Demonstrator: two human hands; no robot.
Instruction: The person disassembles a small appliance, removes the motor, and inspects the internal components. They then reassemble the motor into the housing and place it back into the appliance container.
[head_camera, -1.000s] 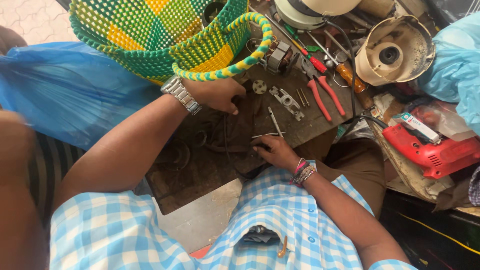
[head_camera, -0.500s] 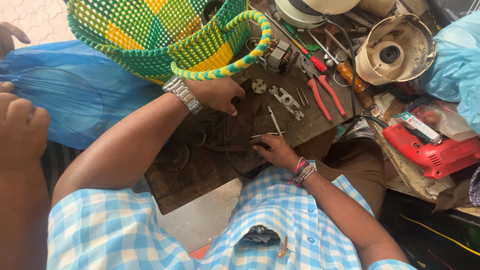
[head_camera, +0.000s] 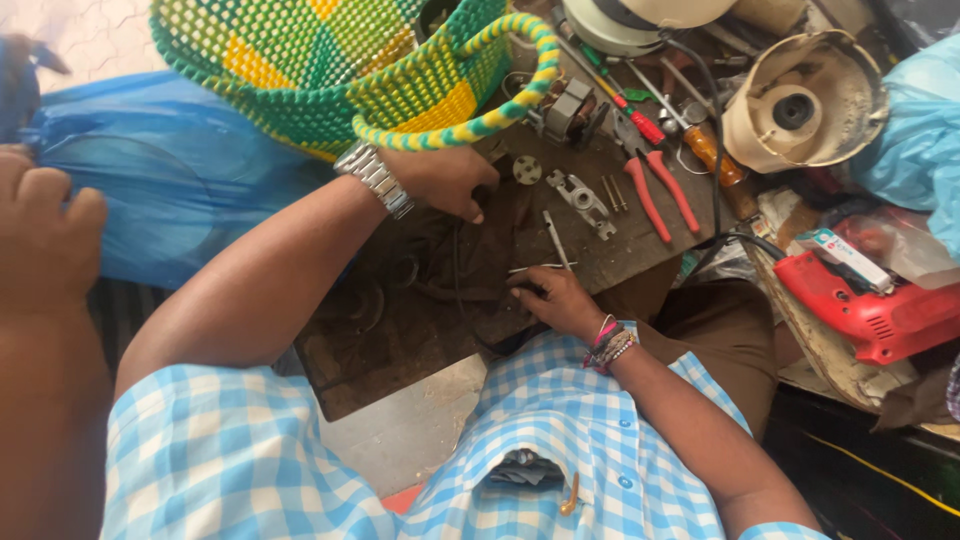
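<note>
Left hand (head_camera: 448, 178), steel watch at the wrist, fingers curled shut on a dark cable (head_camera: 458, 262) over the grimy bench (head_camera: 400, 340) beside the woven basket (head_camera: 340, 70), while right hand (head_camera: 556, 297) pinches a thin metal tool (head_camera: 535, 268); red pliers (head_camera: 655, 185) lie near.

A green-and-yellow woven basket (head_camera: 330, 70), red-handled pliers (head_camera: 655, 185), a red power drill (head_camera: 880, 310) and a blue plastic bag (head_camera: 150, 190) surround the bench.

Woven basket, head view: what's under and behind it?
The green-and-yellow woven basket rests partly on a blue plastic bag and overlaps the dark workboard. The left hand sits just below its looped handle. Whatever lies beneath its base is covered.
</note>
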